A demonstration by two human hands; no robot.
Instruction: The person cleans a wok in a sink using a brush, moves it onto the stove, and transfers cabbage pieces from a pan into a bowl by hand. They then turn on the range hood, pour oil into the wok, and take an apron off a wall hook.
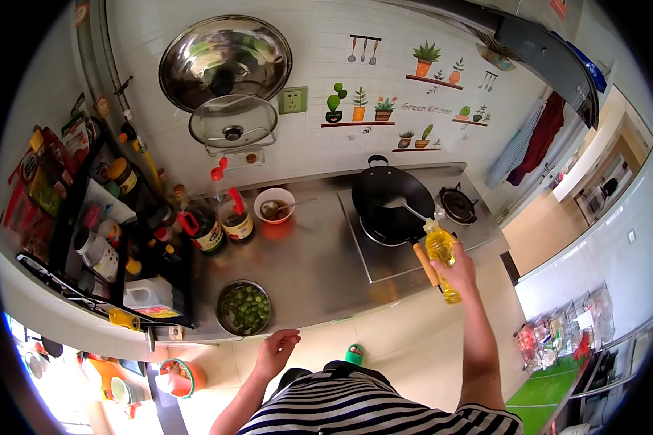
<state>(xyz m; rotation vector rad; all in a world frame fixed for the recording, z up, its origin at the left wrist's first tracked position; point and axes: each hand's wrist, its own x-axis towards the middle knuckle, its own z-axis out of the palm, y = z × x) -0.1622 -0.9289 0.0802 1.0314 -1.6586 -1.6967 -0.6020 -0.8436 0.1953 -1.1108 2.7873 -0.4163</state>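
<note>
My right hand (457,270) is wrapped around a clear bottle of yellow cooking oil (440,250). The bottle's top points toward the black wok (382,185) on the stove, and its body overlaps the wok's wooden handle (424,262). Inside the wok rests a metal spatula or ladle (412,210), its other end hidden behind the bottle. My left hand (276,353) hangs in front of my body with loosely bent fingers and nothing in it. Nearest to it on the counter is a metal bowl of green vegetable pieces (244,307).
Sauce bottles (233,217) and a white bowl (274,206) with a spoon stand toward the counter's back. A crowded condiment rack (116,254) is at the left. Beside the wok sits a second burner (458,206). Pot lids (232,134) hang on the wall.
</note>
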